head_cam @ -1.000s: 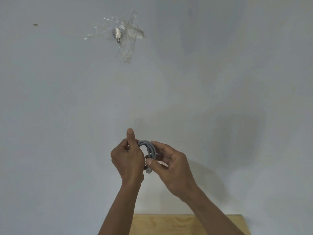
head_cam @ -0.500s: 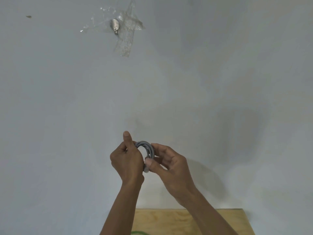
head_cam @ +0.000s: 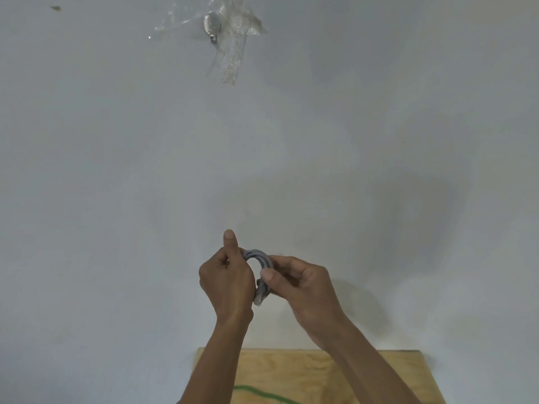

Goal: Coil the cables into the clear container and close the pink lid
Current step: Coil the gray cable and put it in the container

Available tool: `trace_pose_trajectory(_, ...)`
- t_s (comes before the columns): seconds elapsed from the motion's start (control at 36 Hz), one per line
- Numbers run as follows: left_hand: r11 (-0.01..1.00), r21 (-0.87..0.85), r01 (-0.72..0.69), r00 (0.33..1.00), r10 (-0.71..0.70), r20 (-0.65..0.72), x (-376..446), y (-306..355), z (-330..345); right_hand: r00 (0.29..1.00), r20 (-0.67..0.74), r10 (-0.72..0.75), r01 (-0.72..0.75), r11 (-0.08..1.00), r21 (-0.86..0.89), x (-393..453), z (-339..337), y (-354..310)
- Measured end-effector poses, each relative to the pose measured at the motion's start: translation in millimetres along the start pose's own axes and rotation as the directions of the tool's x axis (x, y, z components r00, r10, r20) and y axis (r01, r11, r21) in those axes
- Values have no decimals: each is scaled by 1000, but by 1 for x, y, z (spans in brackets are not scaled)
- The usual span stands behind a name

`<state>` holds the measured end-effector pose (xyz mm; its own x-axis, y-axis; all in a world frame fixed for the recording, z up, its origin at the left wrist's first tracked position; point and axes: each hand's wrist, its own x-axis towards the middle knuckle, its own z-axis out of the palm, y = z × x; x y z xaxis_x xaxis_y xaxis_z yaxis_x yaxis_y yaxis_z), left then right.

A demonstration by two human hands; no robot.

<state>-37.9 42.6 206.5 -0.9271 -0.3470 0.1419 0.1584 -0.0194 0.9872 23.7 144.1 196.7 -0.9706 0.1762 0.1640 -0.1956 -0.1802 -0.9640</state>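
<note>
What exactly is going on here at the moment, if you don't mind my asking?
A person is winding a grey cable into a small coil, held up in front of a pale wall. The left hand grips one side of the loop, thumb raised, while the right hand pinches the other side near the plug end. Below, a thin green cable lies on a light wooden board. No container or lid is in view.
</note>
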Motion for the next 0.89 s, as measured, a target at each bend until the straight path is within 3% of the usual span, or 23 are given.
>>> trace_pose_trajectory(0.22,994,106,20,995,-31,100,1,-16,-15,981,91,172,-181,977,112,-5,4,15)
trace_pose_trajectory(0.56,988,156,-22,991,1,134,11,-28,-46,949,201,243,-293,915,277,-12,29,33)
trace_pose_trajectory(0.72,979,202,28,992,-51,113,16,-40,-61,969,95,227,-233,970,62,-19,41,41)
trace_pose_trajectory(0.81,982,184,46,993,-65,97,16,-43,-66,989,-15,147,-148,985,-91,-26,54,46)
trace_pose_trajectory(0.89,980,177,86,993,-99,61,15,-48,-69,978,-179,104,-125,986,-109,-36,67,54)
